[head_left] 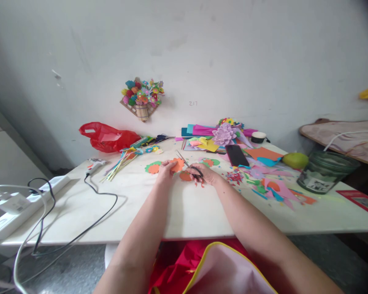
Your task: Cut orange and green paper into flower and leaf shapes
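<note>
Your forearms (141,232) meet mid-frame over the table (184,212). Right hand (204,174) grip closed on scissors (187,166), long axis diagonal, blades pointing upper left. Left hand (164,171) grip pinches orange cutout (178,164), touching the blades.

Right of the phone (236,155), we cannot read the label (316,184) on the jar (331,163). Left of it, our right hand (204,173) covers most handles of the scissors (183,160).

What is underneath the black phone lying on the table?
The black phone lies on a spread of coloured paper sheets; a blue scrap pokes out at its near end and an orange sheet borders it. What lies directly beneath is covered.
</note>
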`<move>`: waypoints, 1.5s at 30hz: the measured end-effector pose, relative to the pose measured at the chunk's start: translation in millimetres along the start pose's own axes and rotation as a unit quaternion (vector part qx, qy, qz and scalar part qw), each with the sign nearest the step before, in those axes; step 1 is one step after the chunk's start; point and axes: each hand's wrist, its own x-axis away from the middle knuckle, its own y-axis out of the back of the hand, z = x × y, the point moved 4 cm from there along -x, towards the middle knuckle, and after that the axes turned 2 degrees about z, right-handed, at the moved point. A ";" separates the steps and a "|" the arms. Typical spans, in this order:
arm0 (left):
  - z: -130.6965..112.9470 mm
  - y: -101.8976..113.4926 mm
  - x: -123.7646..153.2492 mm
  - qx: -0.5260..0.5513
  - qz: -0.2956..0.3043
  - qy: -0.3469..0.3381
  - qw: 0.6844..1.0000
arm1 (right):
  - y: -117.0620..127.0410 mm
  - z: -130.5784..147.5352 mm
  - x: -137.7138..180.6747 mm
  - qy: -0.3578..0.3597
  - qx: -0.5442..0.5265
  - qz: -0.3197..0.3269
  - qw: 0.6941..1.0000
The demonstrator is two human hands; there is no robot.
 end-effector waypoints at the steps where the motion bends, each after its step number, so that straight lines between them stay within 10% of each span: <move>1: -0.1 0.0 0.3 0.001 -0.001 0.001 1.000 | -0.7 1.7 0.9 0.004 -0.007 -0.001 1.000; 45: 0.7 2.8 0.0 0.018 -0.013 0.011 1.000 | -4.1 6.0 1.1 -0.012 -0.011 -0.016 1.000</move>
